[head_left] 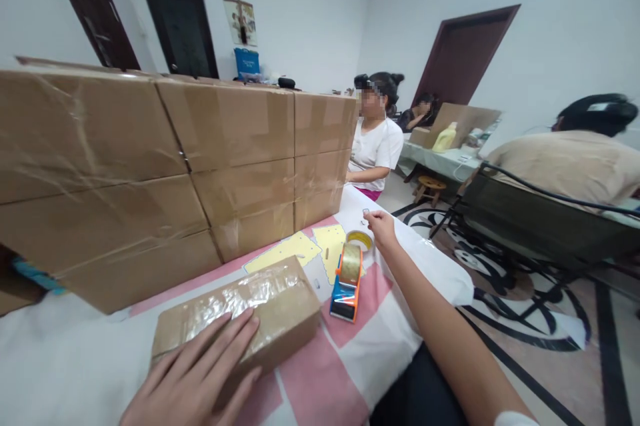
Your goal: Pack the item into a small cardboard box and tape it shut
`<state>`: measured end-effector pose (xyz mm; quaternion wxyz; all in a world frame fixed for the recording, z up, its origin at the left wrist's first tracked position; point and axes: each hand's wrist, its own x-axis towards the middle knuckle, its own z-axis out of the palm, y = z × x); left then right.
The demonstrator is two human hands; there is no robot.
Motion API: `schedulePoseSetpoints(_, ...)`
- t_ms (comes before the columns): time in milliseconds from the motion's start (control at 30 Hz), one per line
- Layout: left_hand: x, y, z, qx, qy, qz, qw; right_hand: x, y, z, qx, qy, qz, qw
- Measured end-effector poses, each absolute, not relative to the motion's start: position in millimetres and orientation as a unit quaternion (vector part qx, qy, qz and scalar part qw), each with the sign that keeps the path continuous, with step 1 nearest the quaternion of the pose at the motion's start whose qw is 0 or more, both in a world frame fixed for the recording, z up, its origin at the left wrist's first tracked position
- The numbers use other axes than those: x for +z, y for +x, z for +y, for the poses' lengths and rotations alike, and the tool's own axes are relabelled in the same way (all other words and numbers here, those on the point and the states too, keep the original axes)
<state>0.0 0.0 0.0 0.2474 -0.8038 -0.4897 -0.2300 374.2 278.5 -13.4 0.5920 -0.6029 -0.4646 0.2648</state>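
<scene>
Carton (pixel 273 303) under left fingers (pixel 237 351) sits just clear of stacked boxes (pixel 240 129).

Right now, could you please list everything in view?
carton: one, brown, foreground
tape dispenser: one, blue and orange, right of carton
tape roll: one, pale, behind dispenser
tablecloth: one, pink and white, under carton
stacked cartons: nine faces, brown, left
people: three, white, dark and tan tops, right
doors: three, dark, background
wall hanging: one, pale, background
box: one, blue, below hanging
far table: one, pale, right
bottle: one, yellow, far table
stool: one, brown, near far table
chair: one, dark, right
left hand: one, bare, on carton
right hand: one, bare, beside tape roll
</scene>
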Motion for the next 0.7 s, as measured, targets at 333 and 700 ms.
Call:
schedulePoseSetpoints(333,5.9,2.7,-13.5,-0.220,-0.793,-0.515,0.238,44.8,327.9,197.5,0.440,-0.438,-0.416,0.664)
schedulePoseSetpoints(700,17.1,-33.9,-36.7,-0.157,-0.817,-0.517,0.202,40.1,288.1,110.7,0.679,-0.358,-0.338,0.544)
